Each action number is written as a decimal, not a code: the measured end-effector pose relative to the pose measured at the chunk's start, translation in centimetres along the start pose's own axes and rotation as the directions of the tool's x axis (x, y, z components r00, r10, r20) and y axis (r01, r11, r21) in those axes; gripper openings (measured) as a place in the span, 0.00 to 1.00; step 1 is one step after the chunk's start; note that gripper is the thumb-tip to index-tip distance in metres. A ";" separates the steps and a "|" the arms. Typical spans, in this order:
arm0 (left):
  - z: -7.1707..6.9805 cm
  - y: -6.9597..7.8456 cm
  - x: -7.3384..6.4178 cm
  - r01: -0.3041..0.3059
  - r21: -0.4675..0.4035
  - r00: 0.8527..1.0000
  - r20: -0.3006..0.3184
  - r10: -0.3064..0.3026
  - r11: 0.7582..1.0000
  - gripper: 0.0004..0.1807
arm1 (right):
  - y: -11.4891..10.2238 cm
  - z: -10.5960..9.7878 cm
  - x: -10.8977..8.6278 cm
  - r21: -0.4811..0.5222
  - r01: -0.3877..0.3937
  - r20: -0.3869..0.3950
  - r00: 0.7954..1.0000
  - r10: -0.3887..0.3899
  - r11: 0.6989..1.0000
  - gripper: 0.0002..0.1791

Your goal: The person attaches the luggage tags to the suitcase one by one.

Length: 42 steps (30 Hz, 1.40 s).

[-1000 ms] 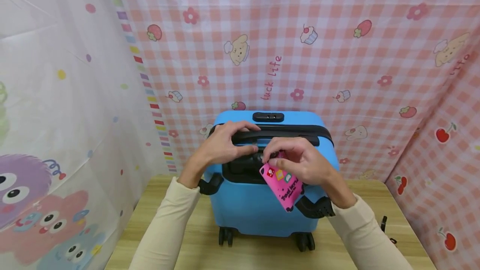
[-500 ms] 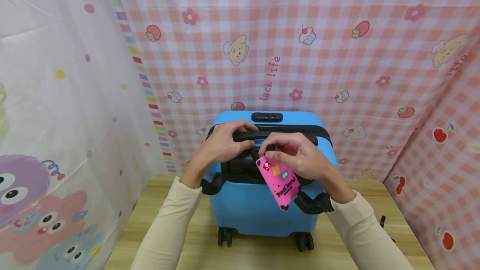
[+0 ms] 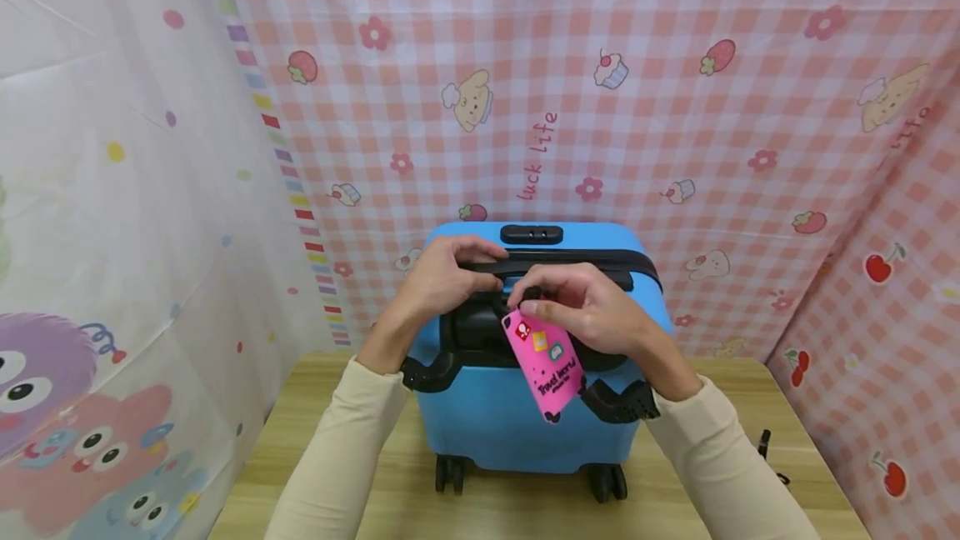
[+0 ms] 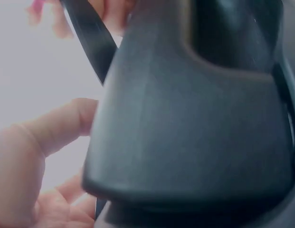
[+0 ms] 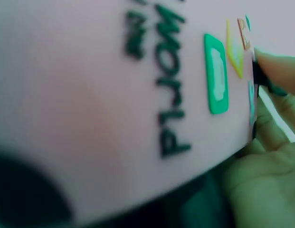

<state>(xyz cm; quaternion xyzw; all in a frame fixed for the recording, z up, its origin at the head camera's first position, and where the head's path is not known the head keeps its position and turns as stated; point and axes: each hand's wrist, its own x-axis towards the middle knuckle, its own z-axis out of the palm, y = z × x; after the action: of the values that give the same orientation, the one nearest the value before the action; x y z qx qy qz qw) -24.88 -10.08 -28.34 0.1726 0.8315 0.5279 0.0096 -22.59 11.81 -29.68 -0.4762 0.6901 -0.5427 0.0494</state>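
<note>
A blue suitcase (image 3: 525,419) stands upright on the wooden table. At its black top handle (image 3: 555,268), my left hand (image 3: 442,273) has its fingers over the bar and its thumb underneath. My right hand (image 3: 588,307) pinches the top end of a pink luggage tag (image 3: 551,373) printed "Travel World", which hangs in front of the suitcase. In the left wrist view, the tag's black strap (image 4: 92,40) runs down behind a large dark part of the suitcase, near my left thumb (image 4: 61,123). My right fingers (image 5: 280,71) show at the tag's end in the right wrist view.
Small black items (image 3: 764,444) lie at the table's right side. A pink checked curtain (image 3: 637,132) hangs close behind the suitcase, and a white patterned curtain (image 3: 150,232) is on the left. Black wheels (image 3: 450,473) stand on the table.
My right hand has moved left and slightly up with the luggage tag, which now hangs more upright. My left hand has stayed at the handle, shifting slightly left.
</note>
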 end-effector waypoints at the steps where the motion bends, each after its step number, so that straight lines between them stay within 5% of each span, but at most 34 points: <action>1: 0.0 0.0 0.0 0.012 -0.015 1.000 0.004 -0.012 1.000 0.16 | 0.0 0.0 0.0 0.001 -0.006 -0.006 1.000 0.006 1.000 0.09; 7: 0.0 0.1 -0.1 0.065 -0.050 0.998 0.002 -0.065 0.997 0.22 | -0.4 0.8 0.1 -0.040 -0.085 -0.115 0.990 0.080 0.996 0.11; 12: 0.5 0.3 -0.1 0.084 -0.046 0.994 -0.068 -0.087 0.995 0.17 | -0.6 1.8 0.4 -0.063 -0.113 -0.260 0.961 0.093 0.992 0.09; 16: 0.8 0.3 0.0 0.083 -0.023 0.987 -0.138 -0.085 0.996 0.12 | -0.6 2.6 0.8 -0.115 -0.093 -0.335 0.941 0.049 0.989 0.05; 20: 1.1 0.2 0.0 0.049 0.040 0.983 -0.179 -0.041 0.998 0.10 | -0.5 3.0 0.9 -0.282 -0.060 -0.385 0.921 -0.056 0.958 0.04; 25: 1.1 0.1 0.1 -0.034 0.049 0.974 -0.224 0.044 0.998 0.10 | -0.3 3.2 1.0 -0.418 0.005 -0.386 0.904 -0.182 0.909 0.04; 30: 0.9 0.1 0.3 -0.125 0.013 0.961 -0.247 0.124 0.992 0.09 | 0.2 3.4 1.1 -0.454 0.030 -0.354 0.911 -0.211 0.891 0.03; 35: 0.3 -0.3 0.3 -0.216 0.005 0.961 -0.175 0.213 0.976 0.08 | 0.6 3.7 1.3 -0.515 0.063 -0.348 0.896 -0.276 0.855 0.04; 42: -0.1 -1.3 0.1 -0.246 -0.079 0.966 -0.099 0.238 0.966 0.10 | 0.9 3.8 1.7 -0.630 0.125 -0.306 0.867 -0.393 0.766 0.08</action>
<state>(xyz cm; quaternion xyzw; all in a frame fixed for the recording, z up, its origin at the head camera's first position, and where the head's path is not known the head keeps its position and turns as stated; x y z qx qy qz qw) -25.35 -10.64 -29.45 0.2488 0.7789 0.5695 -0.0839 -21.87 7.86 -31.16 -0.4318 0.7431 -0.3915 -0.3287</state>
